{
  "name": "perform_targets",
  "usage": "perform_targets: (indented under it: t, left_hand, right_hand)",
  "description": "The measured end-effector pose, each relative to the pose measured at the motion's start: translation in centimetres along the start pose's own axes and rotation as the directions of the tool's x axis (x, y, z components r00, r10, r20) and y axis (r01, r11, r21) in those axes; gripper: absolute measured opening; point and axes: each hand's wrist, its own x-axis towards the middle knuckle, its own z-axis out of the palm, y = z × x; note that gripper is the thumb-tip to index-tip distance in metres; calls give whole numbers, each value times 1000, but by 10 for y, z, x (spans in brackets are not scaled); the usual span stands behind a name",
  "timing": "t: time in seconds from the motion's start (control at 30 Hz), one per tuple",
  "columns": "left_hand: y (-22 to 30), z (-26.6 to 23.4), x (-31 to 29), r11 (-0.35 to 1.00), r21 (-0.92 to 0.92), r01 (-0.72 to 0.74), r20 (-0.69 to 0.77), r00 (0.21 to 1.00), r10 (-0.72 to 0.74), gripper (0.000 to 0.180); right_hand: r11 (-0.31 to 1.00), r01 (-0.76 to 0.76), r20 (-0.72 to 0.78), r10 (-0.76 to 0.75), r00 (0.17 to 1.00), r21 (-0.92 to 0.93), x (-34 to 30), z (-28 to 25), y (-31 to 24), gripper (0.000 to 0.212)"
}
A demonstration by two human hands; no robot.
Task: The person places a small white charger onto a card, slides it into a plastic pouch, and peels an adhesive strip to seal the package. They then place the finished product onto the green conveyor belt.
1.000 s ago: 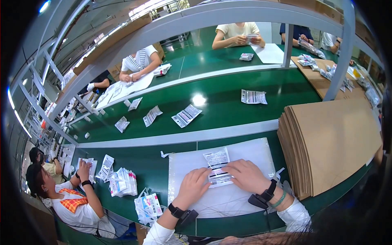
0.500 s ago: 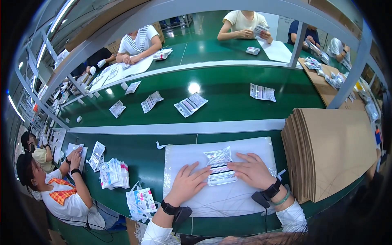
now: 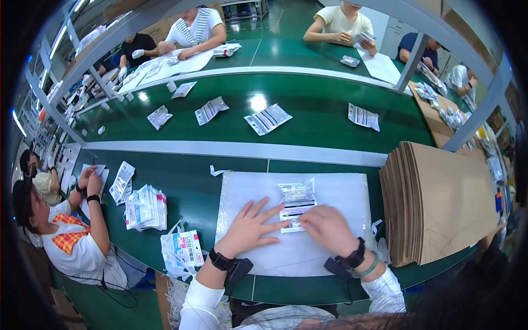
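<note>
A silvery-white printed plastic packet lies flat on a white padded sheet in front of me. My left hand is open, its fingers spread, with the fingertips resting at the packet's left edge. At the lower right edge of the packet, my right hand has its fingers bent and pinched together on it. The right hand hides that corner, and whether the packet's edge is fully between the fingers is hard to see. Both wrists wear black bands with small black boxes.
Left of the sheet are a printed packet with white straps and a pile of white packets. A tall stack of brown cardboard stands at right. Several packets lie beyond a metal rail. A co-worker sits at left.
My right hand has gone from lying flat on the packet to a bent-finger pinch at its lower right edge. My left hand stays spread beside the packet. The whole view has shifted slightly.
</note>
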Motion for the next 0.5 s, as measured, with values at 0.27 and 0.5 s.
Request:
perform_targets:
  t: [0.27, 0.5]
  left_hand:
    - [-1, 11, -7, 999, 28, -20, -110, 994, 23, 48]
    - [-3, 23, -12, 999, 17, -28, -169, 985, 30, 45]
  right_hand:
    - [956, 67, 16, -65, 998, -285, -5, 44, -38, 15]
    - [965, 62, 100, -37, 994, -255, -5, 52, -30, 17]
